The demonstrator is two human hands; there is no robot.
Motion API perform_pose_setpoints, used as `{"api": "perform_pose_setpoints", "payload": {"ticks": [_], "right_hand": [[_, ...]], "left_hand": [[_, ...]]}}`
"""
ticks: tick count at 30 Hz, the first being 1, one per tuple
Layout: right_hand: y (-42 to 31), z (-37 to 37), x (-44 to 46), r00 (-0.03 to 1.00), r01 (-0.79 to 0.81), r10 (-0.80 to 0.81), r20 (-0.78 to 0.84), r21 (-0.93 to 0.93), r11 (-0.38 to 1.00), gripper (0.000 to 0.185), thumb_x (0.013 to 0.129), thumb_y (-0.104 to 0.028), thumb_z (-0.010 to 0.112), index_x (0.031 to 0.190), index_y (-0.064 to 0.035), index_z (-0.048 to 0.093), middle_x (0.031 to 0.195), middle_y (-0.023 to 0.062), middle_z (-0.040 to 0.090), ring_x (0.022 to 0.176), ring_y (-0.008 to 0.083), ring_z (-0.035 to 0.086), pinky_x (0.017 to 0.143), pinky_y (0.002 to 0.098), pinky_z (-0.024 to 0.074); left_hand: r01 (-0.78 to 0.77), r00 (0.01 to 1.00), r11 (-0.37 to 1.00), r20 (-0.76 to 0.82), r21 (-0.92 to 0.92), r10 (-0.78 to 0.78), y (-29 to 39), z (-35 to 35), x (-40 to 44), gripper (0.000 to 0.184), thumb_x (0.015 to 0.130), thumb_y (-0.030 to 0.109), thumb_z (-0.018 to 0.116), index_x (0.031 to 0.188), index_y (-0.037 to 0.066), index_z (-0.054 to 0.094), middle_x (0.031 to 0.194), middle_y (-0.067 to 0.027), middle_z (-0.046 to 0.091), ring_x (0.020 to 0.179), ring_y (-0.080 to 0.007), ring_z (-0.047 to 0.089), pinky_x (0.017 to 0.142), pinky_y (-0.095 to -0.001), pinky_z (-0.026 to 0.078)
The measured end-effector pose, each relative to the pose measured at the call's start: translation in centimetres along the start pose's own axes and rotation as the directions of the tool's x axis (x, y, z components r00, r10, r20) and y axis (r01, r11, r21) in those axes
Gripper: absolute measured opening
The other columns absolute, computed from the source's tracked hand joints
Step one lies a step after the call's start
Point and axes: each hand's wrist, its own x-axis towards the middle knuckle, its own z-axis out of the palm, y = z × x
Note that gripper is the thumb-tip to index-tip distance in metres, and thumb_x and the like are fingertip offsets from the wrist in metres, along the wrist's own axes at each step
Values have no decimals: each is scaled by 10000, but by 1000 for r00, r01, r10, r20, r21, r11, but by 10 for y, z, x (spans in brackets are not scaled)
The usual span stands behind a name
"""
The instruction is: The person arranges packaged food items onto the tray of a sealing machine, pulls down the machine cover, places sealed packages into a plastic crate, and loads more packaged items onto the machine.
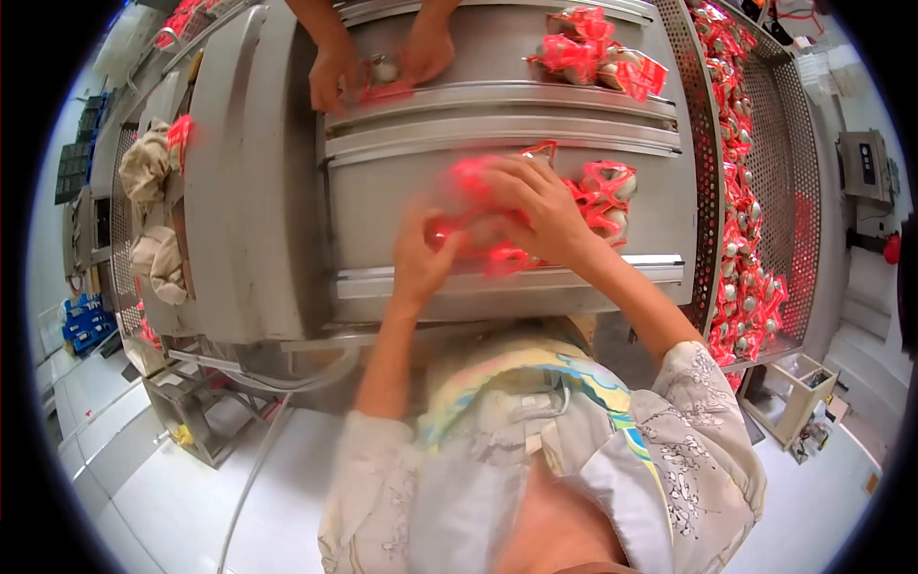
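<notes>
Several red-and-clear plastic packets with pale, rounded, egg-like contents lie before me on the steel work surface [373,215]. My left hand [421,253] is curled at the left of the pile, thumb and fingers around a blurred red packet [441,232]. Over the middle, my right hand [540,206] bends its fingers onto another packet [469,180], also smeared by motion. More packets [607,196] sit just right of that hand. What exactly is inside the packets I cannot make out.
Across from me, another person's hands [382,65] hold a similar packet, with a packet pile [598,53] to their right. Metal rails [507,129] separate the two places. A perforated trough [794,220] at the right holds many packets. Cloth bundles [158,263] lie at the left.
</notes>
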Motion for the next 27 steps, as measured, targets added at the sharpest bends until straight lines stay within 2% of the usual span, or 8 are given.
{"api": "perform_pose_setpoints", "payload": {"ticks": [6, 12, 15, 17, 21, 23, 24, 27], "right_hand": [[-17, 77, 10, 911, -352, 312, 269, 114, 929, 302, 893, -157, 565, 1168, -31, 571, 1032, 171, 607, 958, 364, 596, 809, 440, 486], [-6, 140, 10, 743, -664, 640, 198, 98, 741, 319, 892, -189, 572, 1188, -70, 582, 1037, 173, 609, 975, 359, 592, 811, 450, 480], [-3, 162, 10, 875, -482, 483, -24, -122, 868, 265, 881, -204, 588, 1097, -58, 633, 1007, 172, 618, 942, 352, 606, 779, 439, 485], [9, 169, 11, 904, -425, 428, 9, -99, 900, 224, 872, -196, 598, 1026, -42, 654, 956, 168, 634, 883, 352, 617, 750, 427, 491], [19, 169, 8, 726, -677, 687, 17, 195, 710, 181, 869, -180, 604, 928, -20, 664, 852, 163, 657, 768, 355, 625, 695, 400, 496], [22, 167, 5, 650, -725, 759, 38, 331, 604, 165, 891, -160, 587, 927, -10, 646, 769, 114, 655, 693, 227, 614, 648, 323, 478], [25, 169, 2, 627, -726, 777, 58, 405, 555, 167, 898, -160, 584, 926, -7, 643, 759, 94, 650, 684, 186, 602, 638, 304, 471], [30, 177, -2, 577, -717, 803, 147, 562, 412, 167, 911, -156, 579, 926, -1, 639, 742, 36, 632, 682, 95, 556, 618, 262, 452]], "left_hand": [[-83, 996, 996, -40, -46, 81, -22, -33, 17, 524, 830, -72, 591, 1328, 53, 483, 994, -79, 592, 847, -154, 572, 779, -265, 486], [-140, 990, 986, 9, -88, 141, -32, -66, 46, 568, 805, -123, 556, 1332, 80, 487, 1018, -90, 591, 841, -178, 576, 764, -264, 486], [-107, 992, 986, 57, -130, 115, -35, -73, 49, 574, 802, -119, 561, 1336, 76, 479, 1050, -95, 589, 862, -184, 577, 757, -268, 484], [-41, 994, 988, 90, -149, 55, -34, -77, 46, 581, 800, -94, 588, 1344, 64, 463, 1080, -97, 585, 891, -190, 579, 774, -285, 482], [-37, 924, 999, -380, 14, 39, -37, -66, 30, 591, 809, -13, 647, 1356, 20, 425, 1142, -119, 570, 986, -215, 579, 864, -319, 464], [52, 837, 999, -544, -16, -52, -51, -55, 20, 594, 823, 37, 669, 1357, 0, 412, 1177, -125, 561, 1035, -218, 574, 902, -333, 453], [36, 860, 956, -479, -291, -178, -71, -42, 16, 522, 880, 86, 639, 1343, -15, 421, 1191, -120, 569, 1062, -179, 566, 910, -302, 449], [299, 915, 786, -72, -541, -397, -91, -30, 22, 475, 919, 122, 604, 1335, -25, 425, 1149, -87, 598, 1025, -132, 572, 869, -262, 459]]}}
